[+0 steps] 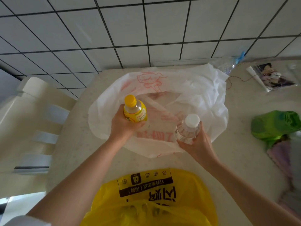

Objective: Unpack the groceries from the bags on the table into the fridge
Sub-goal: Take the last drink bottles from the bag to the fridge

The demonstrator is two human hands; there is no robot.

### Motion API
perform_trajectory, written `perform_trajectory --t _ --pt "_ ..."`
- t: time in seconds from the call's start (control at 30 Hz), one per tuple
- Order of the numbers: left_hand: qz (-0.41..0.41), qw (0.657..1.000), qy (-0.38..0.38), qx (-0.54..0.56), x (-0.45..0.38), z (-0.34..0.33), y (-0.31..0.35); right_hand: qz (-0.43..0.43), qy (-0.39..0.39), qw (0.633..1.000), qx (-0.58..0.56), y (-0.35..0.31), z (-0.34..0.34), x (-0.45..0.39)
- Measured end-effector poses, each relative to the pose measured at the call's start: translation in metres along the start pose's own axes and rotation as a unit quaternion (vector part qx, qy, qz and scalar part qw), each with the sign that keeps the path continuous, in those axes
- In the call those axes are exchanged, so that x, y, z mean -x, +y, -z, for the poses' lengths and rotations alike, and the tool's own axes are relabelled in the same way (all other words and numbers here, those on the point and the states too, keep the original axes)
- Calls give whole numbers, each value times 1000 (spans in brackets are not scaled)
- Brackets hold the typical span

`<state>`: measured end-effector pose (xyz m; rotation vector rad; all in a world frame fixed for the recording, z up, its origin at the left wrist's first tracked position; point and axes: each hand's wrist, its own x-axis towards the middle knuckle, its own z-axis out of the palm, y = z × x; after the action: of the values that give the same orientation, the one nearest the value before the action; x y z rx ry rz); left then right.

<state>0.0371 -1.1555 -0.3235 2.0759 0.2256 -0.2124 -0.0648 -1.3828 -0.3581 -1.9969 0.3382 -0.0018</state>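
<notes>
Two bags on the table: white bag spread flat and slack at centre, contents not discernible; yellow bag bunched at the near edge, contents hidden. Bare tabletop between them, chair beside the left edge, green cloth toward the right edge. Above the white bag, left hand wrapped around a yellow-capped bottle, right hand gripping a white-capped clear bottle.

two bare forearms, a white sleeve edge at the left upper arm
</notes>
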Motion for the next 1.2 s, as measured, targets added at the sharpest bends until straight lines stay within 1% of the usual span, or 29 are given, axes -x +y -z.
perform_trajectory --t 0.1,0.2,0.37,0.43,0.57,0.67,0.83,0.9,0.97,1.1,1.2 --pt "-9 1000 23 12 16 5 4 -4 12 1000 -12 -7 1 2" --pt "-29 997 37 57 30 14 14 11 31 999 -37 -22 6 6" --pt "-64 991 74 91 63 37 37 40 46 993 -101 -63 23 24" --pt "-67 988 94 105 84 46 43 51 44 989 -130 -79 31 38" --pt "-61 982 121 129 136 62 45 83 43 989 -118 -107 41 78" --pt "-51 981 129 134 177 74 36 97 17 991 -93 -115 40 116" --pt "-38 983 123 132 252 97 -2 73 -35 993 -85 -108 17 184" --pt "-34 984 127 117 288 112 -24 67 -64 993 -73 -106 -2 214" --pt "-27 989 118 89 311 116 -37 63 -64 994 -61 -101 -10 233" --pt "-9 987 145 75 386 149 -81 92 -122 988 -23 -110 -48 304" --pt "5 981 173 87 449 172 -115 100 -166 981 -19 -115 -75 360"
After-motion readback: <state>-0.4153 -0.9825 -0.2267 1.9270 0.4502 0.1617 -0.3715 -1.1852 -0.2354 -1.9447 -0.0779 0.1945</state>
